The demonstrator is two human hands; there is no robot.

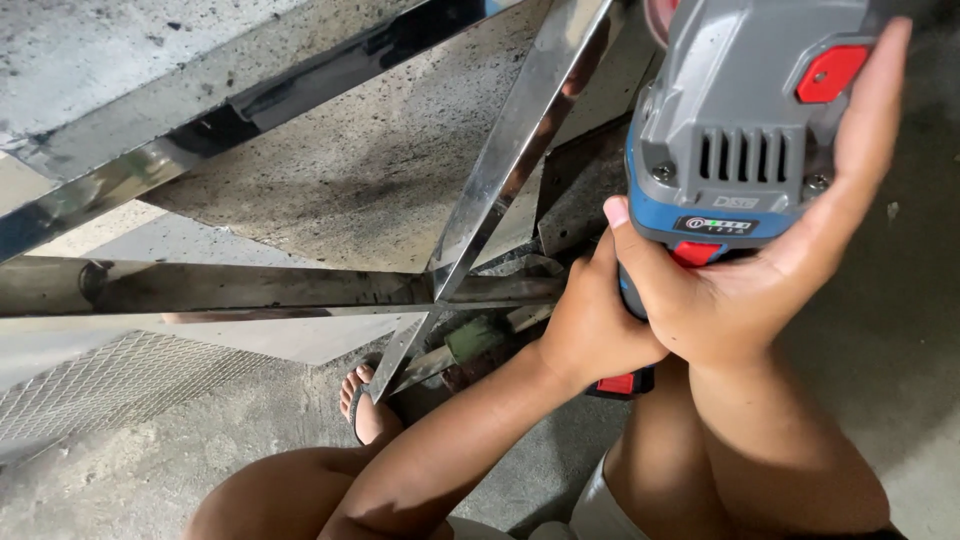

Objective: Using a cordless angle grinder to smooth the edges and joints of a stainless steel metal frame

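The person grips a grey-and-blue cordless power tool (745,130) with both hands, close under the camera. The right hand (760,270) is clamped around the tool's body from the right, its fingers running up past the red button on the tool's side and its thumb pressed across the blue band at the base. The left hand (592,325) is closed on the tool's lower part — just below and left of the right hand, touching it — with a red piece showing beneath its fingers.

Left of the tool stands a polished steel frame (500,170): one shiny bar slants down away from the tool, meeting a horizontal bar (250,290) at a joint just left of the left hand. Below that joint, a bare foot in a sandal (365,400) rests on the concrete floor (120,480). Wire mesh (110,380) lies far left of the tool, under the horizontal bar.
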